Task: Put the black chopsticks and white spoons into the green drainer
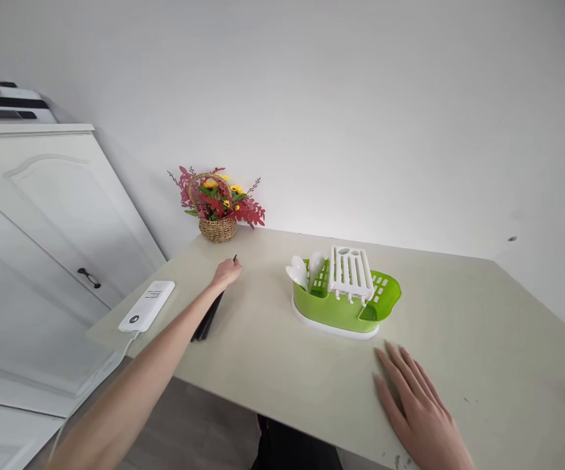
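My left hand (226, 272) reaches far out over the beige table (483, 339), its fingers closed round several thin black sticks (208, 320) that look like chopsticks. One stick tip pokes up past the fingers, and the rest run back under my forearm. Palm down, my right hand (412, 401) lies flat on the table near the front edge with its fingers spread and nothing in it. A green drainer rack (346, 307) on a white base stands between the hands, holding white spoons (305, 269) and a white slotted insert (350, 271).
A wicker basket of red and yellow flowers (218, 202) stands at the table's back left by the wall. A white power bank (147, 305) with a cable lies at the left edge. White cabinet doors (42, 248) stand to the left.
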{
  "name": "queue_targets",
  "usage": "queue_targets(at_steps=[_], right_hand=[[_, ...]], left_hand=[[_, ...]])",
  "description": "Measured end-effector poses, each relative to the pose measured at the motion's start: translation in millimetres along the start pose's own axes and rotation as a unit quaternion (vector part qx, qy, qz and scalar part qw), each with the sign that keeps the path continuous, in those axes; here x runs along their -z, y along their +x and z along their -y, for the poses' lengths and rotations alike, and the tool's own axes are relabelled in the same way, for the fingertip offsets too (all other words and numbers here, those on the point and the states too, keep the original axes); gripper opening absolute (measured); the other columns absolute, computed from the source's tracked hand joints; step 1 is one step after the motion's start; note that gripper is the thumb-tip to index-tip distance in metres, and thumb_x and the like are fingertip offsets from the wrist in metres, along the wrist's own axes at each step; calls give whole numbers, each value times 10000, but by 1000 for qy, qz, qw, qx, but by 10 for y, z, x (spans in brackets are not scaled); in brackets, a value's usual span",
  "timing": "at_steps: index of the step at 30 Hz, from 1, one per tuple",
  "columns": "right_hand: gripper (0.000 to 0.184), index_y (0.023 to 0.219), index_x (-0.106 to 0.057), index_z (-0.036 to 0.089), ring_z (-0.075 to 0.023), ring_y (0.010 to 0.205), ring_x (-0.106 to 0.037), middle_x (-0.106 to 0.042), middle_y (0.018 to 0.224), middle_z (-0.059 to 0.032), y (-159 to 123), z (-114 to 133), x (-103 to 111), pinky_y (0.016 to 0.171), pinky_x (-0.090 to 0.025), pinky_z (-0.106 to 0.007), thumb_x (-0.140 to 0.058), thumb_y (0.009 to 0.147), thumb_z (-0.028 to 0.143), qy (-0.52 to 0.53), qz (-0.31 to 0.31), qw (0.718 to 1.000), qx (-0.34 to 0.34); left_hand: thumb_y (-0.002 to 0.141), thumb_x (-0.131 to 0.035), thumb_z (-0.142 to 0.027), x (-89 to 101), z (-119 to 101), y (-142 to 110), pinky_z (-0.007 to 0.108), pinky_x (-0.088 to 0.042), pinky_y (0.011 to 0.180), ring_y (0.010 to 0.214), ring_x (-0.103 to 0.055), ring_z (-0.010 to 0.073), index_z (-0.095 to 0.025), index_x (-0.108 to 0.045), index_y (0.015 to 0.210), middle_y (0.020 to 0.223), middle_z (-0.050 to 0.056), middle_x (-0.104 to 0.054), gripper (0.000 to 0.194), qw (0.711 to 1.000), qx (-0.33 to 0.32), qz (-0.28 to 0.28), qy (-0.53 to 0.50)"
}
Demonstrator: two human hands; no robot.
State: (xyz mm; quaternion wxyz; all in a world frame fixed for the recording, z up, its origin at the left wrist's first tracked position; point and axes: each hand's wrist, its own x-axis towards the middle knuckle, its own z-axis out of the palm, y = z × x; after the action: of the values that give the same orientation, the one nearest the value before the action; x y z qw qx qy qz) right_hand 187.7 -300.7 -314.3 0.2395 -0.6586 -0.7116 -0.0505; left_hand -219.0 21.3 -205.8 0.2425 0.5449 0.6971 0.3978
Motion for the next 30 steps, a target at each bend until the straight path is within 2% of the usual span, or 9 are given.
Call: queue_targets(at_steps=[2, 4, 10, 16, 21, 30], right_hand=[[695, 1677, -214, 339, -331, 1550, -321, -293, 1707, 13, -1, -7, -1, 1235, -361, -589, -428, 1036, 503, -5, 4, 1000, 8], [697, 1680, -204, 339, -330, 1547, -329, -297, 1705, 13, -1, -5, 4, 1228, -370, -594, -418, 1037, 507, -7, 3, 1000, 4], [705, 1684, -193, 335, -332, 1553, -313, -276, 1712, 18, -12, -8, 30, 1241, -349, -593, -417, 1036, 501, 4, 13, 1000, 5], [700, 1687, -186, 326, -341, 1552, -311, -267, 1715, 12, -4, -26, 16, 1248, -335, -595, -409, 1041, 477, 8, 10, 1000, 12], [698, 1688, -181, 316, -338, 1551, -315, -272, 1715, -2, 4, -16, 33, 1239, -351, -587, -404, 1046, 476, -7, 14, 1000, 14], [685, 1684, -211, 288, -334, 1548, -322, -285, 1712, -16, 15, 19, 87, 1238, -353, -576, -401, 1053, 475, -12, 19, 1000, 15]], left_hand=[[936, -692, -331, -48, 79, -11, 445, -533, 890, 1049, -705, 342, -156, -709, 890, 975, 160, -745, 181, 998, 13, 5, 58], [916, -682, -333, -84, 138, -33, 446, -507, 868, 1044, -710, 389, -191, -674, 781, 861, 172, -747, 197, 994, 23, 10, 109], [951, -564, -413, -134, 237, -131, 479, -496, 856, 1028, -710, 417, -225, -672, 939, 982, 185, -752, 217, 977, 6, -2, 211], [1010, -460, -340, -198, 265, -186, 452, -485, 916, 1082, -694, 380, -194, -653, 1001, 1082, 195, -730, 243, 960, -61, 1, 274], [1020, -460, -299, -276, 292, -232, 431, -460, 982, 1127, -656, 339, -171, -633, 1043, 1139, 185, -697, 216, 944, -106, -8, 313], [1014, -473, -266, -372, 335, -303, 452, -436, 1017, 1198, -567, 339, -142, -601, 1155, 1233, 189, -612, 227, 933, -127, -37, 335]])
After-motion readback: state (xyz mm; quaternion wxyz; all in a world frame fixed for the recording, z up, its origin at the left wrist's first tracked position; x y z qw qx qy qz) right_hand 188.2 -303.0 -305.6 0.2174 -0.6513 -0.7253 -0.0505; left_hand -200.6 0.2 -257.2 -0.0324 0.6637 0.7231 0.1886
